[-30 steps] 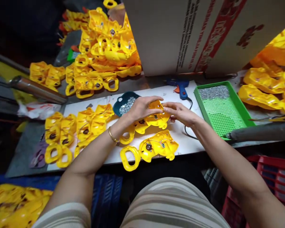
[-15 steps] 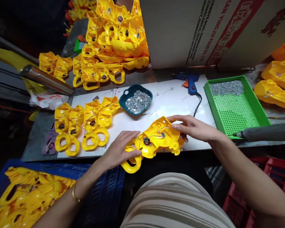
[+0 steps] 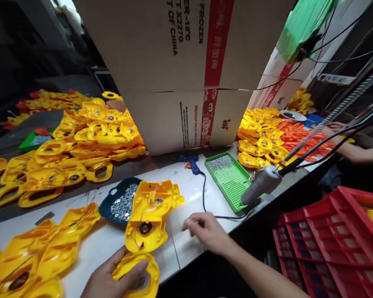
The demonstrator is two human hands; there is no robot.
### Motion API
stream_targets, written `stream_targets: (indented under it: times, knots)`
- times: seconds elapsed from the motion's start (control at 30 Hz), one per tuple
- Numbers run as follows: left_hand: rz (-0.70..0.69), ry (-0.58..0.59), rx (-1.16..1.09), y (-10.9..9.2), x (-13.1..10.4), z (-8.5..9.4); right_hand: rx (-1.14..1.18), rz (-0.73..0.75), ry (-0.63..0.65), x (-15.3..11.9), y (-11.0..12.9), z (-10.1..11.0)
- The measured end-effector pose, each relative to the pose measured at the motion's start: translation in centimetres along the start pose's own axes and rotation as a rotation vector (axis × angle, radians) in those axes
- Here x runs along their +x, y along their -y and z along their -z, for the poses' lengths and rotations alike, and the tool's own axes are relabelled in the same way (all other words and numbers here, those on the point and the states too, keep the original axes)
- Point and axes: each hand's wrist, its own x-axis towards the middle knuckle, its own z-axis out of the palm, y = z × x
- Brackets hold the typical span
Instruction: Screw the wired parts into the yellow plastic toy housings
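In my left hand [image 3: 112, 273] is a yellow plastic toy shell [image 3: 149, 223], gripped at its ring-shaped handle with the thumb across it. The shell's hollow inside faces up, showing a dark round part, thin wires and a small board. It overlaps a dark teal tray [image 3: 112, 203] of small metal pieces. My right hand [image 3: 205, 231] is apart from the shell, over the white board's front edge. Its fingers are loosely bent, somewhat apart, with nothing visible in them. Farther right, a grey powered screwdriver [image 3: 262, 186] hangs tilted over a green perforated tray [image 3: 226, 178] holding metal pieces.
More yellow shells [image 3: 49, 248] lie at the left, with a heap of shells [image 3: 93, 128] behind. A blue glue gun [image 3: 192, 163] with a black cord lies before a tall cardboard box [image 3: 161, 111]. Red crates [image 3: 329, 236] stand at right, below another person's arm [image 3: 360, 151].
The view has turned right. My right hand has let go of the yellow shell and moved away from it. My left hand now holds the shell by its handle, the shell pointing away from me.
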Motion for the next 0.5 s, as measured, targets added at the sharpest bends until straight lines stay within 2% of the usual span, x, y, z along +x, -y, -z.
stream_targets:
  times: [0.07,0.1,0.2,0.3,0.37,0.43,0.5]
  knots:
    - [-0.104,-0.084,-0.001,-1.8,1.3,-1.2,0.068,-0.012,0.153,0.0,-0.1,-2.0]
    - [-0.177,-0.08,0.01,-2.9,2.0,-1.8,0.076,0.017,0.166,0.2,-0.2,-3.1]
    - [-0.358,-0.045,-0.007,-5.9,4.0,-3.2,0.149,0.065,-0.017,1.9,-0.7,-5.9]
    - [-0.417,-0.049,-0.037,-8.4,4.6,-3.9,0.273,0.076,-0.237,4.0,-1.0,-6.8]
    - [-0.448,-0.059,-0.042,-9.3,4.1,-3.8,0.214,0.085,-0.491,5.5,-0.3,-5.5]
    - [-0.497,-0.085,-0.021,-9.1,3.3,-3.4,0.049,0.038,-0.884,7.5,1.5,-2.7]
    - [-0.533,-0.093,0.022,-7.8,2.3,-2.9,-0.011,0.01,-1.036,9.7,4.3,1.2]
